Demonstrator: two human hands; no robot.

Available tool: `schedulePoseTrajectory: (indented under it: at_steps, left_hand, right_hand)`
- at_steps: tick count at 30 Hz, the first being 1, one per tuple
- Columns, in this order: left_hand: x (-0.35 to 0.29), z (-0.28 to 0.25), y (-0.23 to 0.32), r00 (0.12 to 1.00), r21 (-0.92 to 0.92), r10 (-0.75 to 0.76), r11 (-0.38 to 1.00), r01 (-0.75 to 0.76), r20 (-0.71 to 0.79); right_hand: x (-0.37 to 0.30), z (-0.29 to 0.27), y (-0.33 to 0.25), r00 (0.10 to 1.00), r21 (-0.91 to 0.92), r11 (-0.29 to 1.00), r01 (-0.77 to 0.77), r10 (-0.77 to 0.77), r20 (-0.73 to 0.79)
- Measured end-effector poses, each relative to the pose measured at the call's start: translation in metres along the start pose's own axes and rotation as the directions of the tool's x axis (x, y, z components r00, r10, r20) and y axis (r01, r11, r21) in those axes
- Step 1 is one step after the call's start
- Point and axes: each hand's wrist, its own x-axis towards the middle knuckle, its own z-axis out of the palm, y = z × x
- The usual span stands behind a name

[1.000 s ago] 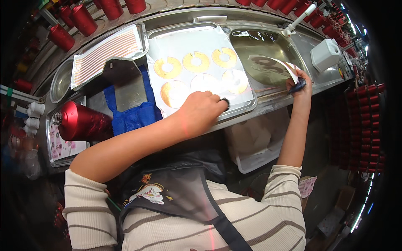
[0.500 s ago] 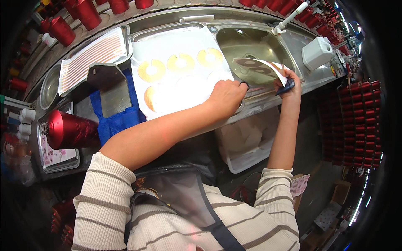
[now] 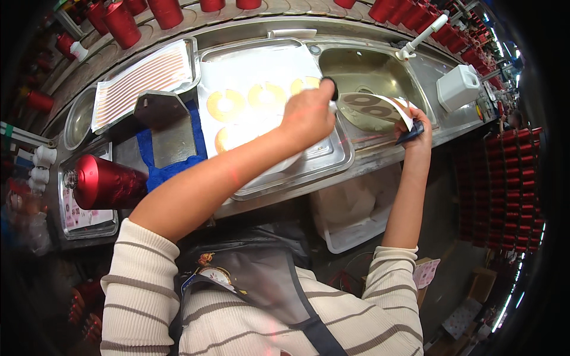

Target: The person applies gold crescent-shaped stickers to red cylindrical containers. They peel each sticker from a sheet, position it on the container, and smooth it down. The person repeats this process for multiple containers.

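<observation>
Left hand [image 3: 309, 117]: above the near right part of the tray; fingers curled tight, grasping the near right corner of the ring sheet, of which a white edge shows beneath them. A black cap [image 3: 330, 89] stands out at one digit.
Ring sheet [image 3: 249, 68]: white, with gold split rings; flat at the far side of the tray, raised at the near right corner (several rings are washed out by glare or hidden by the hand).
Tray [image 3: 323, 153]: metal; its near right part is bare under the raised corner.
Right hand [image 3: 420, 132]: at the near right side of the sink; fingers pinching the edge of the curled sheet. A dark blue piece [image 3: 409, 134] lies at the fingers (its kind cannot be told).
Curled sheet [image 3: 369, 107]: white and bowed, marked with brownish rings; held over the sink.
Sink [image 3: 356, 62]: right of the tray, a white tap [image 3: 423, 38] at its far right corner.
Jug [image 3: 458, 88]: white, on the counter right of the sink.
Left of the tray: a striped sheet [image 3: 145, 83]; nearer, a metal block [image 3: 160, 110], a blue cloth [image 3: 172, 170] and a red cone [image 3: 110, 181] on its side.
</observation>
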Motion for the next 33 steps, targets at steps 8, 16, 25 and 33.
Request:
schedulePoseTrajectory:
  at_steps: [8,16,25,33]
  left_hand:
    - [0.097,-0.129,-0.027,0.995,0.074,0.045,0.997,-0.038,-0.092]
    - [0.141,-0.197,0.009,0.988,0.119,0.135,0.983,-0.143,0.071]
    - [0.145,-0.152,0.031,0.948,0.110,0.295,0.945,-0.308,0.119]
    - [0.135,-0.147,0.030,0.944,0.039,0.319,0.946,-0.323,0.081]
  right_hand:
    - [-0.007,0.087,0.015,0.996,-0.045,0.995,0.092,-0.093,-0.004]
    - [-0.091,0.141,0.124,0.978,-0.079,0.997,0.010,0.007,0.206]
    - [-0.183,0.136,0.230,0.974,0.023,0.974,-0.224,0.224,-0.013]
    - [-0.161,0.189,0.237,0.937,-0.163,0.926,-0.340,0.349,0.025]
